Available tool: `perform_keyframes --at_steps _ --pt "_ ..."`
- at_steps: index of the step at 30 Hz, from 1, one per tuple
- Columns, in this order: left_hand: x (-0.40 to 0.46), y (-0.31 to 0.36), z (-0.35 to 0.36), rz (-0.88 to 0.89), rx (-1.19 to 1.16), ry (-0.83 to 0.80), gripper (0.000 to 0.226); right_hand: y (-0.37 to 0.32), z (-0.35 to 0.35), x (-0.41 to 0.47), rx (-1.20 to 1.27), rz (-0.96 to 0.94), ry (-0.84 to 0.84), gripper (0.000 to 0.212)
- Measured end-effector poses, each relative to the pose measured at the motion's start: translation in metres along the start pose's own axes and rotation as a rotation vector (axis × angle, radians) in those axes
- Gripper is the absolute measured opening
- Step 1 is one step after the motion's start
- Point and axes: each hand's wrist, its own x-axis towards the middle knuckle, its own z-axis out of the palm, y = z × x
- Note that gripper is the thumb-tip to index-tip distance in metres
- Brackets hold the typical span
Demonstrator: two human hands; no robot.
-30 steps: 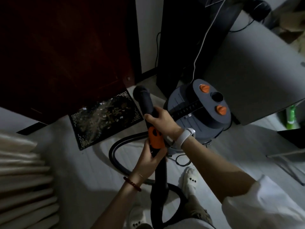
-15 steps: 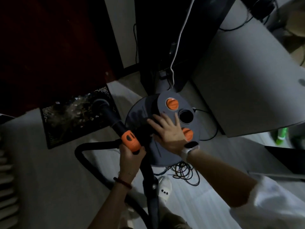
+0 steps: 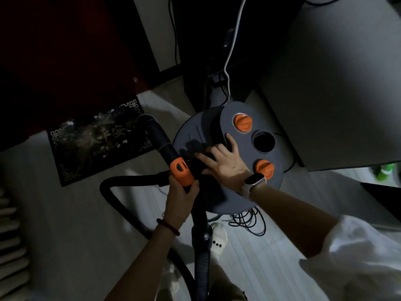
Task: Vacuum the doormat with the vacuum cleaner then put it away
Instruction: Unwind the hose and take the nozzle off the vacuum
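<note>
Here, a grey canister vacuum cleaner (image 3: pixel 230 161) is seen from above, standing on the pale floor (image 3: pixel 76 224) just right of the doormat. Its round top carries two orange knobs (image 3: pixel 243 122) and, between them, a dark round port (image 3: pixel 263 141).

Doormat (image 3: pixel 95 140): dark, with a pale key-pattern border, laid on the floor against a dark red door (image 3: pixel 65 51); its surface is strewn with pale debris.

Wand (image 3: pixel 160 142): black tube with an orange collar (image 3: pixel 181 173), its open end held over the doormat's right edge. The left hand (image 3: pixel 182 198) is wrapped round the wand just below the collar; this grip is closed tight on the tube. A beaded bracelet (image 3: pixel 168 227) is worn at that wrist.

Right hand (image 3: pixel 223 161): laid on the canister top with fingers spread; the grip is wide and nothing is held. A smartwatch (image 3: pixel 253 183) is worn at that wrist, and a white sleeve (image 3: pixel 358 257) is seen at the lower right.

Hose (image 3: pixel 121 198): black, looped across the floor left of the canister. A coil of dark power cord (image 3: pixel 249 222) lies beneath the canister's near edge, beside a white shoe (image 3: pixel 219 237). A grey surface (image 3: pixel 336 83) is seen at the upper right.
</note>
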Motion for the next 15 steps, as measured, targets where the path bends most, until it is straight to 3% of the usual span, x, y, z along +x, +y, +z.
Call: perform_keyframes --at_steps 8,15 --pt "-0.003 0.023 0.030 0.008 0.005 0.002 0.058 0.041 -0.004 -0.019 0.032 -0.101 0.045 0.044" --pt "-0.008 0.021 0.020 -0.001 0.023 0.074 0.058 0.024 -0.003 -0.019 0.203 -0.059 0.056 0.044"
